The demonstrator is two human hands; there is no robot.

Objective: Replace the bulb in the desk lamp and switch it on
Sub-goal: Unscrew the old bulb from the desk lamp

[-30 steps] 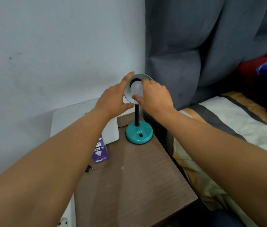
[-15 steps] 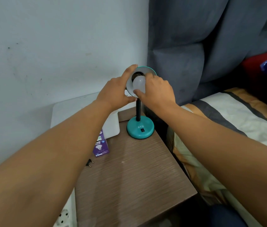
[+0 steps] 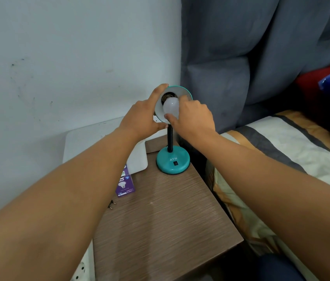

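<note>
A teal desk lamp stands at the back of the brown bedside table (image 3: pixel 166 224), on a round base (image 3: pixel 172 162) with a black switch and a black neck. Its shade (image 3: pixel 182 92) faces me. My left hand (image 3: pixel 141 116) grips the shade's left rim. A white bulb (image 3: pixel 170 107) sits in front of the dark socket, and my right hand (image 3: pixel 193 118) holds it between thumb and fingers. The bulb is unlit. A purple bulb box (image 3: pixel 125 184) lies on the table's left edge.
A white flat object (image 3: pixel 91 138) leans by the wall behind the table. A small black plug (image 3: pixel 111 204) lies near the box. A white socket strip (image 3: pixel 81 270) shows at bottom left. A bed with striped bedding (image 3: pixel 281 159) and a grey headboard (image 3: pixel 261 47) lies to the right.
The bulb sits a little further out of the socket than before, and my right hand has turned on it. My left hand keeps its hold on the shade.
</note>
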